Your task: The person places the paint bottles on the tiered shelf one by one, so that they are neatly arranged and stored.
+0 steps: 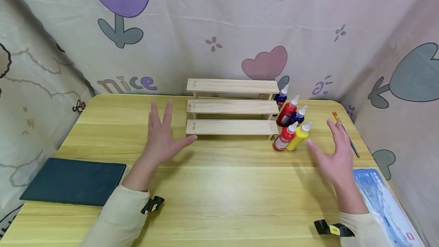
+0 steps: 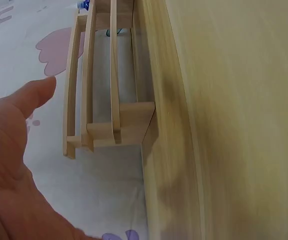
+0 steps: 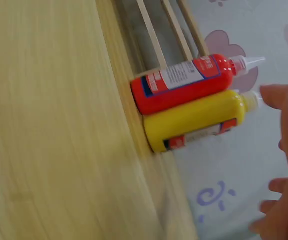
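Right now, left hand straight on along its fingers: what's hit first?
Likely the printed curtain, though the left hand might clip the wooden rack with its thumb first; relative height is unclear.

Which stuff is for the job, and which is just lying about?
Probably for the job:
- wooden rack, near the left hand
- coloured bottles, near the right hand
- perhaps the paintbrush, also close by

Probably just lying about:
- dark green flat pad
- blue-and-white packet
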The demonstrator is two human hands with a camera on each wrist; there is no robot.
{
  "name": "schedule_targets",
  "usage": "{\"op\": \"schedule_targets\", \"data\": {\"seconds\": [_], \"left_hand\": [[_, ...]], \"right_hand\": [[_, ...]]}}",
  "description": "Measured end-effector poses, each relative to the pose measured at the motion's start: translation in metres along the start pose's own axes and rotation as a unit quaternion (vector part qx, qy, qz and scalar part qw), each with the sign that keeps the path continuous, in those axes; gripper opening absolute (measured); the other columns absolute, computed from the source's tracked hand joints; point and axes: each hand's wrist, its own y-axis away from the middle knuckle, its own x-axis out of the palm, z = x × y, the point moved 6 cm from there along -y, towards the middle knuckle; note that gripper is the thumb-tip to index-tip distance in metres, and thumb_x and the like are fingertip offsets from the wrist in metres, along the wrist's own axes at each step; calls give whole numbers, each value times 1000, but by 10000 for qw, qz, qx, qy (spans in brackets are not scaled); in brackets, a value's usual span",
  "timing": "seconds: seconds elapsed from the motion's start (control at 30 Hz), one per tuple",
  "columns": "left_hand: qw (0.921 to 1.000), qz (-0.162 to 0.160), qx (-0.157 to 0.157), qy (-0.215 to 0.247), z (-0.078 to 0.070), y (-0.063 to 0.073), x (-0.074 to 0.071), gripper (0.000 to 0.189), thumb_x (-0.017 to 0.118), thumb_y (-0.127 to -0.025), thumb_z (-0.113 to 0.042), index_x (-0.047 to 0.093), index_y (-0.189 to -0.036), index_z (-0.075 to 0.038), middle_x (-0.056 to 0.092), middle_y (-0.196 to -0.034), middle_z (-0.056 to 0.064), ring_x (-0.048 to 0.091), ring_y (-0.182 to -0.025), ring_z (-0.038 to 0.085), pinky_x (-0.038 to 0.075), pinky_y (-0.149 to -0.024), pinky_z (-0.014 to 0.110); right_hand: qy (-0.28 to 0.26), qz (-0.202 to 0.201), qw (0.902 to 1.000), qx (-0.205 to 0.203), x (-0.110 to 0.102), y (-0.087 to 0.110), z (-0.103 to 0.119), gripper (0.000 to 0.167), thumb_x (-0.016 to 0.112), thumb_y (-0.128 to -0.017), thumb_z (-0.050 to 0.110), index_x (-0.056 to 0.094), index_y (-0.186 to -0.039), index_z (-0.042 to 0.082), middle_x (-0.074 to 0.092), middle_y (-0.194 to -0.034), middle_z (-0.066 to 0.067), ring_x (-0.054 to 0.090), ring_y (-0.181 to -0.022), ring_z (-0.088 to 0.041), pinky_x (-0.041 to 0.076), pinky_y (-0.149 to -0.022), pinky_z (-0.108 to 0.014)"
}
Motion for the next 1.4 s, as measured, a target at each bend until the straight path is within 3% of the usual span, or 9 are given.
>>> {"op": "schedule_targets", "data": {"seconds": [0.1,0.23,0.33,0.43,0.7,0.93,1.2,1.4], "left_hand": [[9978,227,-33,619,-1,-8,6,122,79,-77,-59,-9,-159,-36,-29,-160,9,-11,-145,48,16,-100,78],[9909,329,-170,1292,2,-20,12,115,80,-82,-48,-4,-159,-39,-15,-164,12,0,-146,45,16,-105,73],[9849,403,-267,1660,5,-28,17,106,79,-86,-38,6,-161,-32,2,-165,14,12,-146,44,20,-108,68],[9797,581,-344,1887,7,-34,24,95,77,-89,-28,15,-161,-25,15,-163,14,23,-142,45,25,-109,63],[9654,930,-508,2383,10,-41,40,80,73,-92,-11,29,-158,-28,28,-159,12,36,-136,42,33,-109,52],[9528,892,-490,2861,11,-44,44,77,71,-91,0,36,-155,-26,37,-152,14,42,-132,39,35,-108,48],[9357,694,-424,3432,16,-48,50,76,67,-88,11,40,-152,-21,40,-149,12,42,-132,32,28,-112,46],[9236,641,-520,3743,20,-49,56,78,65,-86,17,41,-151,-20,43,-145,14,48,-125,33,36,-106,46]], "right_hand": [[-1006,-146,9939,423,6,-2,-2,65,69,-96,23,40,-154,23,34,-158,0,31,-142,-27,31,-112,-45],[-2192,-296,9733,612,13,-8,-1,52,69,-95,9,54,-144,13,48,-145,-2,46,-130,-23,44,-95,-19],[-2859,-316,9564,509,18,-13,0,44,70,-92,0,61,-135,5,55,-134,-6,52,-120,-22,47,-87,-15],[-3143,-258,9482,380,24,-18,1,39,71,-90,-4,65,-128,-1,60,-126,-8,56,-112,-19,49,-85,-16],[-2734,-107,9612,350,30,-25,0,34,72,-90,0,66,-124,-4,64,-122,-7,57,-109,-16,48,-85,-15],[-2256,-124,9735,363,30,-29,-4,29,75,-88,0,68,-116,-5,64,-111,6,59,-104,-12,49,-83,-14],[-1878,-42,9817,320,30,-29,-10,34,75,-89,4,67,-120,-4,64,-110,13,58,-102,-8,49,-80,-13],[-1555,-153,9874,250,28,-27,-7,35,77,-89,8,68,-120,-4,64,-108,14,59,-99,-6,48,-80,-13]]}}
